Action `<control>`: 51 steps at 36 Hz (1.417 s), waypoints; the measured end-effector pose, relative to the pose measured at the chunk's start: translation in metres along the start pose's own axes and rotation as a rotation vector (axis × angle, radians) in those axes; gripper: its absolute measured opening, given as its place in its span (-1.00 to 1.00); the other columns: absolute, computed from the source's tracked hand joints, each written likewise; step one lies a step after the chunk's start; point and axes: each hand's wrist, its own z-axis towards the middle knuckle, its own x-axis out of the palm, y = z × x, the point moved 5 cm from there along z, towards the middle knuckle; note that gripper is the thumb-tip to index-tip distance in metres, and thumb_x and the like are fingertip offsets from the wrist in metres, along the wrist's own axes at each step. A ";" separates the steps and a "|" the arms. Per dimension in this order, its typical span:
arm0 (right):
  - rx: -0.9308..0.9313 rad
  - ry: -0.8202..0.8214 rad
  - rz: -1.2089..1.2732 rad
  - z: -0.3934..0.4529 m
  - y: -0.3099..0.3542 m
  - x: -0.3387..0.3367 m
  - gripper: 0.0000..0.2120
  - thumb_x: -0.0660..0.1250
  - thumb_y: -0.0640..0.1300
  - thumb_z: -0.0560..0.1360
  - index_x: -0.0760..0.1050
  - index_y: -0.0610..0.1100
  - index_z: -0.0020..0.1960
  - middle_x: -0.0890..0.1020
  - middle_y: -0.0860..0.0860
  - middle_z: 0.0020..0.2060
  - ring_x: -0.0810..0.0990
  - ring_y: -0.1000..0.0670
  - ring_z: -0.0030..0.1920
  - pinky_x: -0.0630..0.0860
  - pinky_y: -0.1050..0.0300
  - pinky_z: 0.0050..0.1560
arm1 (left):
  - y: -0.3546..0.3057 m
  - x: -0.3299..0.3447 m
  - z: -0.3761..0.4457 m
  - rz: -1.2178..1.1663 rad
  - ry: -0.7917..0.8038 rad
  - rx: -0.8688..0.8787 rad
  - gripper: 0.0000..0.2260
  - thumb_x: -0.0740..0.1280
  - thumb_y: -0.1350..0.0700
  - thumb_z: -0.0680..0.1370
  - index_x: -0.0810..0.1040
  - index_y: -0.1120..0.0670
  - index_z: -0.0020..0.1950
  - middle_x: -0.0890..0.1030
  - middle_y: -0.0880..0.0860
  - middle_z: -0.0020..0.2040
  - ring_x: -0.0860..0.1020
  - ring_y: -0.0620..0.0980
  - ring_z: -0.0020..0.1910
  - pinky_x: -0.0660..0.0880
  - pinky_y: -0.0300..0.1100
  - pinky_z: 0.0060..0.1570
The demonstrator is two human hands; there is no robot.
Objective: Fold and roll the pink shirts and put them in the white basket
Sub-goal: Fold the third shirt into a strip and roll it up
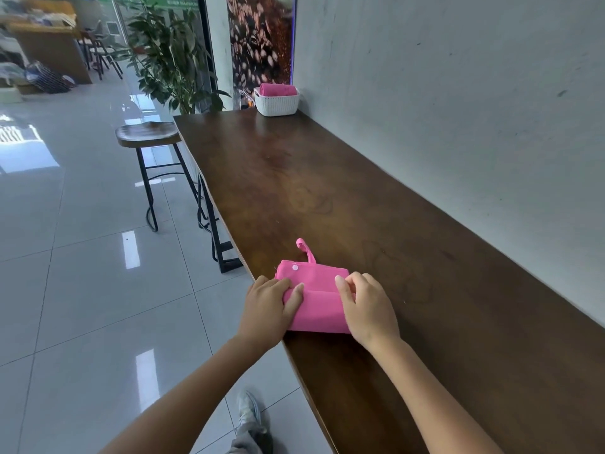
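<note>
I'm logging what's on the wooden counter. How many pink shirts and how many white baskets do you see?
Pink shirts: 2, one under both hands, one rolled in the basket
White baskets: 1
Total: 3

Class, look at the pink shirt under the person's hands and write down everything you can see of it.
The pink shirt is bright pink, smooth cloth, folded into a narrow band near the near edge of the brown table. Its near end is being rolled up. A pale round button sits at its far left corner, and a thin pink strip curls out beyond it. The left hand and right hand grip the roll at either side.
</note>
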 end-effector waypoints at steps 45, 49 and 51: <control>0.292 0.109 0.438 0.042 -0.015 0.015 -0.62 0.08 0.18 0.66 0.51 -0.08 0.06 0.58 0.01 -0.06 0.57 0.04 -0.09 0.39 0.19 -0.29 | -0.037 0.023 0.042 0.558 0.186 0.243 -0.13 0.21 -0.64 0.27 0.44 -0.04 0.33 0.57 0.01 0.25 0.52 0.08 0.20 0.33 0.07 0.37; 0.278 0.116 0.577 0.033 -0.020 0.016 -0.57 0.00 0.24 0.67 0.50 0.01 0.22 0.55 0.09 0.03 0.56 0.09 0.00 0.46 0.22 -0.18 | -0.038 0.022 0.062 0.545 0.317 0.197 -0.09 0.27 -0.64 0.21 0.39 -0.08 0.36 0.57 -0.04 0.25 0.52 0.04 0.21 0.37 0.00 0.31; 0.264 0.156 0.625 0.028 -0.019 0.017 -0.49 -0.04 0.29 0.65 0.40 0.04 0.40 0.51 0.11 0.14 0.54 0.11 0.09 0.49 0.27 -0.09 | -0.039 0.021 0.070 0.526 0.374 0.184 -0.09 0.29 -0.64 0.19 0.40 -0.09 0.34 0.58 -0.06 0.20 0.53 0.02 0.18 0.39 -0.03 0.25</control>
